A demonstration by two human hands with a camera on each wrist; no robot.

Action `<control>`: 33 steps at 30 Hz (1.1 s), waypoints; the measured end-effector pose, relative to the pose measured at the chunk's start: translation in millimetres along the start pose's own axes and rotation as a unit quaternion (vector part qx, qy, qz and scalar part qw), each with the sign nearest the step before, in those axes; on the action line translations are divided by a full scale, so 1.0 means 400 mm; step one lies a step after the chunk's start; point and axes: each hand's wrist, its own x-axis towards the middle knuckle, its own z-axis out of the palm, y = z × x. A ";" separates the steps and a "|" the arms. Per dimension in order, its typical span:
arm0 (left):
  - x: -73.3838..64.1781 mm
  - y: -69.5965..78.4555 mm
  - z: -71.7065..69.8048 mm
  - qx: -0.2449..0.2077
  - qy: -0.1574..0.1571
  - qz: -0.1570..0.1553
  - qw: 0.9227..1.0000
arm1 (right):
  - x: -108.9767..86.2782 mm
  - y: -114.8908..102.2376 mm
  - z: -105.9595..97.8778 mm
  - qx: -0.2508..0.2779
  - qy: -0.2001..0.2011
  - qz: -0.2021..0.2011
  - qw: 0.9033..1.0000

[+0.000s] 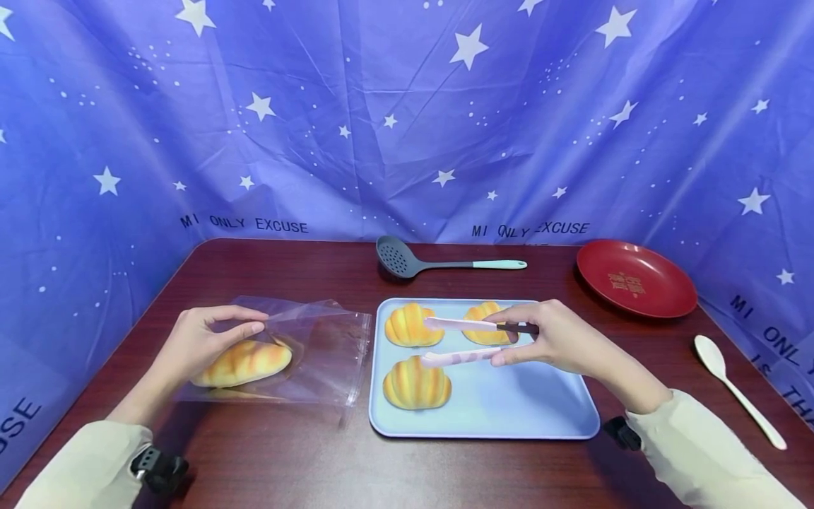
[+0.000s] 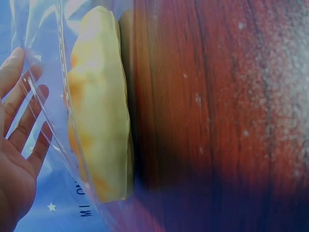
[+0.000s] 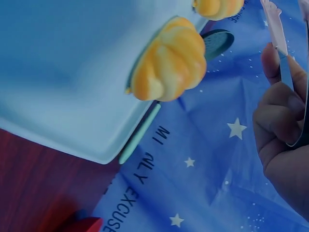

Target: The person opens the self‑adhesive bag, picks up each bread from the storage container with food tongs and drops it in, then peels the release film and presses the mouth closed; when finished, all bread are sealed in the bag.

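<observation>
My left hand (image 1: 206, 339) pinches the upper edge of a clear plastic bag (image 1: 333, 357) between thumb and fingers. Inside the bag lies a long bread loaf (image 1: 251, 364), seen close up in the left wrist view as a pale loaf (image 2: 101, 111) behind the film. With my right hand (image 1: 562, 336) I grip tongs (image 1: 467, 355), their pink arms parted and nothing between them. The tips hover over a light blue tray (image 1: 521, 406) near a front bread roll (image 1: 416, 385) and a back-left roll (image 1: 410, 326). Another roll (image 1: 481, 312) is partly hidden behind the tongs.
A grey slotted skimmer (image 1: 400, 258) with a mint handle lies behind the tray. At the back right is a red plate (image 1: 661, 279). A white spoon (image 1: 740, 389) rests by the right edge of the dark wooden table (image 1: 305, 459). Starry blue cloth (image 1: 356, 162) surrounds the table.
</observation>
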 end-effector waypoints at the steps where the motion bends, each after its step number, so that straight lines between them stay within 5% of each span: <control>1: 0.000 0.000 0.000 0.000 0.001 0.000 1.000 | -0.003 0.002 0.003 -0.001 -0.001 -0.002 1.000; 19: -0.001 -0.001 0.000 -0.006 0.000 -0.004 1.000 | -0.037 0.013 0.041 -0.031 -0.061 -0.025 0.997; 33: 0.002 -0.008 0.004 0.000 -0.001 0.007 1.000 | -0.035 0.012 0.065 -0.050 -0.053 -0.032 0.997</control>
